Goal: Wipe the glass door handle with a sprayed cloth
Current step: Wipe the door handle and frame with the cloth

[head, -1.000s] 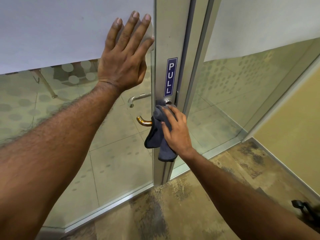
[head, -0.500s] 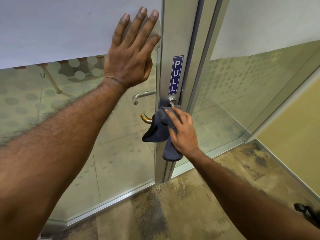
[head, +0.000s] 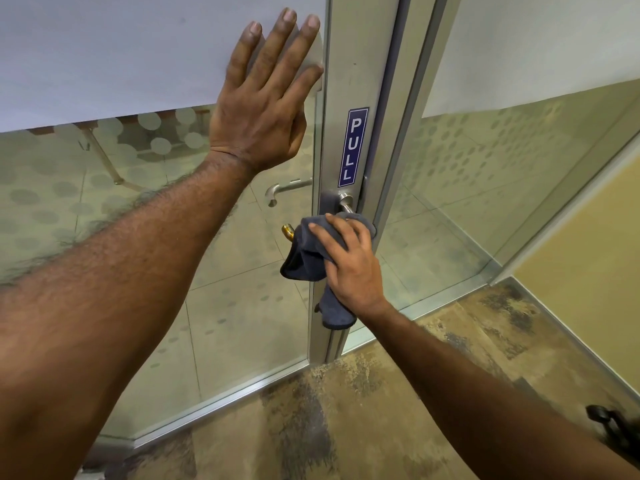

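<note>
A dark grey cloth [head: 306, 252] is wrapped over the lever handle of the glass door, and my right hand [head: 349, 266] grips the handle through it. Only the handle's curved brass-looking tip [head: 288, 232] and its steel stem [head: 346, 204] at the frame show; the middle is hidden by cloth. A loose end of the cloth hangs below my wrist. My left hand [head: 263, 98] lies flat, fingers spread, against the frosted glass [head: 104, 57] above and left of the handle. It holds nothing.
A blue PULL sign [head: 353, 147] is on the aluminium door frame [head: 343, 64]. The inner handle [head: 282, 190] shows through the glass. A fixed glass panel [head: 485, 161] stands to the right. Mottled brown floor [head: 346, 410] lies below, a dark object [head: 613, 427] at bottom right.
My right hand and the cloth have slid a little to the right along the handle, toward the frame, so more of the curved tip shows. My left hand stays pressed on the glass.
</note>
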Action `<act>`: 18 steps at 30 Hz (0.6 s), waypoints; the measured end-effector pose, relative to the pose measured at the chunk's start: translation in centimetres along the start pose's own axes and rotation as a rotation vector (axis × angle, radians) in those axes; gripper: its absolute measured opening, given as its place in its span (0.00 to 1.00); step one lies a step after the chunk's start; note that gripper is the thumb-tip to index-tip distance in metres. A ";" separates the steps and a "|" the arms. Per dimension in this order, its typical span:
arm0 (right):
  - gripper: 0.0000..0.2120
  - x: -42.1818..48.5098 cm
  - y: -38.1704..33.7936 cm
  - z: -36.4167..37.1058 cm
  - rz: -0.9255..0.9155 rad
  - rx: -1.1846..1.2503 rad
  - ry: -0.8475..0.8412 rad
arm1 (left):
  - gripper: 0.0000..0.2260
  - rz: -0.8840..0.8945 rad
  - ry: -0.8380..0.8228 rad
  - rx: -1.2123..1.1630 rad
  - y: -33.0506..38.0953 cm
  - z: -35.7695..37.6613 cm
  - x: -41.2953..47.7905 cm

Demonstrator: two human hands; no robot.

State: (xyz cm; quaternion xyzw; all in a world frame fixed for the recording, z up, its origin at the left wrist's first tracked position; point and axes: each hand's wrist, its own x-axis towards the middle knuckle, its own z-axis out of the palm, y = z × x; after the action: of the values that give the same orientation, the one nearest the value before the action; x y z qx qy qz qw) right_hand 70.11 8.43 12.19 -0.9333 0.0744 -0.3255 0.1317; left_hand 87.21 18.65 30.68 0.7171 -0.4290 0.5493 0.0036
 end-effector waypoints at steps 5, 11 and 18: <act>0.23 2.4 -0.8 -0.1 0.226 0.073 0.076 | 0.18 0.008 0.026 0.006 0.1 -0.2 0.1; 0.27 0.4 -1.0 1.2 0.089 0.068 -0.036 | 0.18 0.008 0.020 0.006 -0.2 -0.1 0.0; 0.26 1.6 0.9 0.8 0.137 0.226 -0.031 | 0.18 0.015 0.029 0.007 -0.2 -0.2 0.0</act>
State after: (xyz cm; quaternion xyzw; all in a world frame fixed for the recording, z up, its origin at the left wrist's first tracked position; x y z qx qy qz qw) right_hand 71.79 7.36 12.31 -0.9103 0.0986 -0.3077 0.2588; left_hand 87.21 18.89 30.84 0.7058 -0.4322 0.5613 0.0033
